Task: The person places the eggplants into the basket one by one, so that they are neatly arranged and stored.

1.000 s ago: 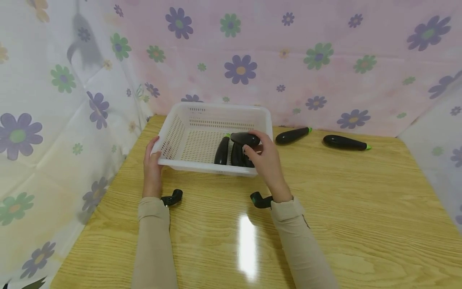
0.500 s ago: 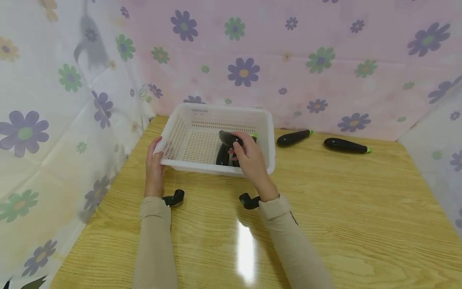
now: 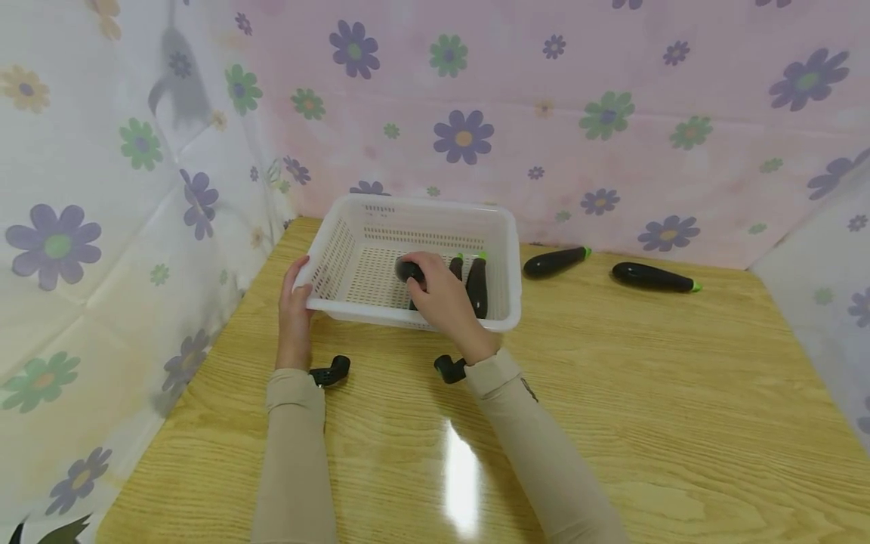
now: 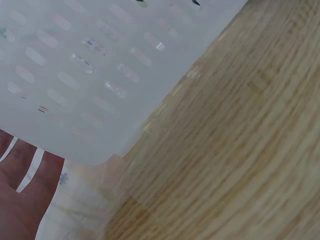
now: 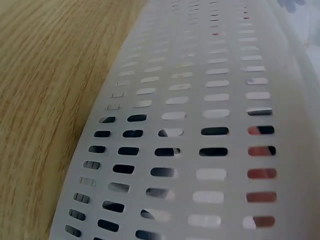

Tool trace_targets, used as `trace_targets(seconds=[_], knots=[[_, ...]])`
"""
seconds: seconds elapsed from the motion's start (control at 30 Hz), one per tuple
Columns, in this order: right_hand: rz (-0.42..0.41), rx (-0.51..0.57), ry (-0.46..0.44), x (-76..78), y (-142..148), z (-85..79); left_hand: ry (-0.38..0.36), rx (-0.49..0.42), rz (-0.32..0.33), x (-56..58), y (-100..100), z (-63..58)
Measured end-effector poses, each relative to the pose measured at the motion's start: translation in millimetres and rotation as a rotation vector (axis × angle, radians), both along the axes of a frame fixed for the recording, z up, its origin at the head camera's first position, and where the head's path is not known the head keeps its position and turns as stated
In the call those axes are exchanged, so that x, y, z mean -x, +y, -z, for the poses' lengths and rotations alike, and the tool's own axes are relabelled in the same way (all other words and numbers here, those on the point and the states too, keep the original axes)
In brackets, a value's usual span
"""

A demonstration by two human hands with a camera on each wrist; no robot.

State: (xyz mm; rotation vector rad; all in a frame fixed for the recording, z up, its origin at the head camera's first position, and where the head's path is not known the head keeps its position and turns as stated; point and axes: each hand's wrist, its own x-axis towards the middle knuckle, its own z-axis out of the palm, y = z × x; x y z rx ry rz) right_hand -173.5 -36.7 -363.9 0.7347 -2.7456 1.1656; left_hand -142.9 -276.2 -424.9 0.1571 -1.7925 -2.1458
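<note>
A white plastic basket (image 3: 367, 311) with slotted walls stands on the table. My left hand (image 3: 294, 317) grips its left rim, thumb on top; in the left wrist view the fingers (image 4: 47, 175) lie against the outside of the basket wall (image 4: 120, 102). Inside the basket, my right hand (image 3: 442, 295) holds a dark eggplant (image 3: 410, 272) by curled fingers, above the basket floor. Two more eggplants, a full one (image 3: 478, 291) and a partly covered one (image 3: 457, 266), lie to its right with green stem ends at the back. Part of another dark eggplant shows beneath the hand.
Outside the basket, two eggplants lie on the wooden table (image 3: 680, 393): one (image 3: 553, 262) beside the basket's right wall, another (image 3: 652, 276) farther right. Flower-patterned cloth (image 3: 516, 113) hangs close behind the basket and on the left side.
My right hand has carried the eggplant leftward from the basket's right part toward its middle, uncovering the eggplants at the right. The left hand keeps its grip on the rim. The view has shifted slightly.
</note>
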Motion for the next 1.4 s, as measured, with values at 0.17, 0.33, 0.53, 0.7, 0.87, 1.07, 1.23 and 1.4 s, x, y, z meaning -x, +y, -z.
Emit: trace_targets(seconds=[0.17, 0.33, 0.53, 0.7, 0.87, 1.07, 1.23, 1.4], knots=[[-0.005, -0.211, 0.041, 2.8, -10.4, 0.7, 0.0, 0.001, 0.001, 2.7, -1.7, 5.1], [-0.065, -0.292, 0.082, 4.3, -16.8, -0.3, 0.0, -0.003, 0.008, 1.7, -2.0, 2.7], [-0.134, -0.34, 0.024, 6.7, -19.2, -1.2, 0.009, 0.022, -0.008, 7.8, -5.5, 13.7], [-0.225, -0.313, -0.057, 10.2, -19.0, -2.8, 0.027, 0.028, -0.018, 21.8, -15.6, 36.9], [-0.295, -0.301, -0.114, 10.2, -18.4, -1.9, 0.025, 0.02, -0.002, 17.8, -13.7, 29.2], [-0.287, -0.358, -0.144, 8.2, -16.5, -2.7, 0.006, 0.023, 0.003, 7.9, -5.5, 11.0], [-0.334, -0.426, -0.216, 14.9, -16.1, -1.1, -0.01, 0.02, 0.014, -2.5, 3.2, -8.3], [-0.379, -0.375, -0.327, 24.2, -15.7, 2.5, -0.005, 0.032, 0.021, -8.5, 6.0, -15.9]])
